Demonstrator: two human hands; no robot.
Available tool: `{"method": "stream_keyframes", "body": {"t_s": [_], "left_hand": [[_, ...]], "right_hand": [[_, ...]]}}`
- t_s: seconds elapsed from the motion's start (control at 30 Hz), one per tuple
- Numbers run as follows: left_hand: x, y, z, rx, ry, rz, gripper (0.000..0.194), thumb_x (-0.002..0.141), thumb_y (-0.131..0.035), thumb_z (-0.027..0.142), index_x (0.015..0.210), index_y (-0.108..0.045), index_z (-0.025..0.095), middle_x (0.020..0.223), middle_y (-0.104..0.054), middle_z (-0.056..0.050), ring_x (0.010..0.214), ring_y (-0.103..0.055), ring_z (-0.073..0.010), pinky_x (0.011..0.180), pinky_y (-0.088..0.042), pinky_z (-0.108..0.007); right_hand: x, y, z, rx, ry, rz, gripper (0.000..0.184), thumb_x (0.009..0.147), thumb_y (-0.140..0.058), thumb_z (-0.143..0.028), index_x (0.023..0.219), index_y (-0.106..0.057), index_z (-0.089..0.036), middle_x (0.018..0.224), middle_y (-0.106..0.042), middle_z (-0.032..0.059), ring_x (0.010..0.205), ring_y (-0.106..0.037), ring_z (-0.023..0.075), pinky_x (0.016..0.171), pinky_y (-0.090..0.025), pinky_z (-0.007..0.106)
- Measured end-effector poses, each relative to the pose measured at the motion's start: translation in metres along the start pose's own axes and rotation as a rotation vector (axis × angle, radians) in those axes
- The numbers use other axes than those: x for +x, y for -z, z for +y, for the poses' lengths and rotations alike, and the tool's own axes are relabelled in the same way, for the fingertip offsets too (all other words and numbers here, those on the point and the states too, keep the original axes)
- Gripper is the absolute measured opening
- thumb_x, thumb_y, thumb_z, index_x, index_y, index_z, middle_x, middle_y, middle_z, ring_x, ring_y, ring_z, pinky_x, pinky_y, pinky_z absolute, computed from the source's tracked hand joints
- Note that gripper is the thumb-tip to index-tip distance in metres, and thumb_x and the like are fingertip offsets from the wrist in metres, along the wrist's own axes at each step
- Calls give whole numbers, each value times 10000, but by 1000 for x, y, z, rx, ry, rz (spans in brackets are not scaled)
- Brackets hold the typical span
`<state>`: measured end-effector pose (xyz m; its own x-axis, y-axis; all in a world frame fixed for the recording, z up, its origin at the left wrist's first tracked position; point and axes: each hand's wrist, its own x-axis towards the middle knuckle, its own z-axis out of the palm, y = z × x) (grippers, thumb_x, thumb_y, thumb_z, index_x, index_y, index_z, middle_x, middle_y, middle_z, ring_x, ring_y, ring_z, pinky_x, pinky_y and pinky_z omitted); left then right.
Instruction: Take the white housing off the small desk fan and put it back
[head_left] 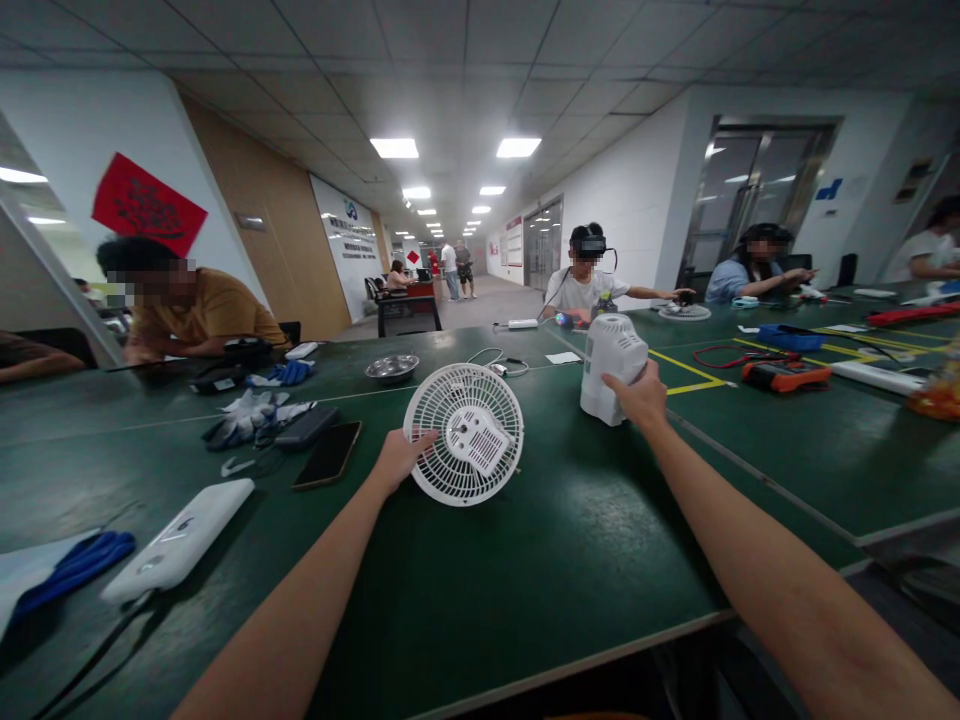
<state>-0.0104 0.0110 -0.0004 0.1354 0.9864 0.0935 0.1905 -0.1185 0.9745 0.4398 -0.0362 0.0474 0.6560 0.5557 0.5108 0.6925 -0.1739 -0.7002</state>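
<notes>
Our left hand (401, 460) pinches the left rim of the white fan grille (463, 435), mid-table; our right hand (637, 392), fingers curled, grips the white housing (611, 365) to its right. Bare green tabletop (525, 590) runs from both down to the near edge; phone (328, 455) lies left of the grille, steel bowl (391, 368) beyond.

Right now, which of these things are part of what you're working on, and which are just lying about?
In hand:
- round white fan cage, held in the left hand
- white plastic casing, held in the right hand

Apparently just lying about:
- dark phone
- metal bowl
- white power bank
- blue tray
- orange meter
</notes>
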Motion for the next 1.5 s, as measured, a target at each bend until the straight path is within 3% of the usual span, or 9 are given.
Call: {"method": "stream_keyframes", "body": {"t_s": [0.1, 0.23, 0.57, 0.77, 0.97, 1.03, 1.1, 1.27, 1.5], "left_hand": [[-1, -1, 2, -14, 16, 15, 270, 756, -742, 339, 924, -705, 131, 863, -755, -102, 746, -724, -230, 700, -588, -367], [-2, -1, 4, 2, 36, 18, 282, 750, -745, 346, 921, -703, 126, 852, -755, -103, 741, -724, -230, 696, -589, -362], [6, 1, -8, -13, -10, 17, 308, 736, -756, 367, 914, -708, 121, 844, -753, -103, 732, -715, -233, 703, -583, -372], [8, 2, -11, -14, 1, 16, 305, 741, -755, 352, 943, -710, 128, 875, -754, -108, 758, -718, -242, 701, -584, -373], [6, 1, -7, -5, 11, 24, 330, 727, -764, 353, 946, -711, 114, 881, -754, -115, 761, -717, -242, 706, -582, -369], [4, 1, -5, -6, 5, 28, 323, 728, -763, 351, 937, -710, 111, 875, -754, -112, 755, -715, -237, 708, -581, -361], [3, 0, -3, -12, -4, 27, 313, 729, -763, 346, 930, -710, 112, 872, -754, -109, 753, -715, -234, 709, -581, -357], [3, 1, -4, -17, 5, 19, 311, 737, -757, 351, 941, -712, 120, 891, -753, -117, 769, -717, -245, 712, -582, -372], [8, 2, -11, -8, -33, 20, 363, 724, -753, 405, 949, -715, 124, 897, -752, -116, 768, -716, -249, 716, -575, -380]], "right_hand": [[3, 0, 6, 18, 6, -40, 817, 655, -695, -582, 1305, -418, -171, 1173, -629, 160, 1020, -610, 337, 846, -461, 415], [6, -2, 6, 104, 99, 32, 892, 664, -703, -544, 1376, -348, -141, 1244, -581, 184, 1066, -579, 312, 890, -445, 408], [18, -7, 10, 446, 148, 134, 798, 625, -745, -467, 1299, -447, -161, 1192, -589, 138, 967, -584, 251, 862, -465, 396], [17, -6, 13, 331, 167, 189, 805, 648, -704, -513, 1325, -426, -179, 1177, -573, 134, 932, -554, 266, 862, -433, 466], [-4, 5, -18, 254, 386, 317, 792, 656, -720, -479, 1324, -423, -174, 1208, -559, 140, 1055, -524, 305, 951, -372, 512], [-17, 2, -31, 327, 455, 253, 779, 657, -729, -453, 1310, -424, -159, 1186, -567, 140, 1027, -545, 281, 924, -416, 454], [-32, -9, -41, 370, 472, 85, 747, 654, -733, -449, 1274, -442, -151, 1126, -596, 128, 937, -582, 252, 861, -462, 406], [-66, -47, -44, 165, 372, -312, 648, 657, -731, -487, 1168, -501, -161, 1010, -657, 105, 861, -628, 239, 797, -480, 348], [-75, -69, -31, -138, 230, -478, 711, 677, -701, -572, 1195, -471, -143, 1128, -631, 158, 994, -611, 297, 854, -444, 390]]}}
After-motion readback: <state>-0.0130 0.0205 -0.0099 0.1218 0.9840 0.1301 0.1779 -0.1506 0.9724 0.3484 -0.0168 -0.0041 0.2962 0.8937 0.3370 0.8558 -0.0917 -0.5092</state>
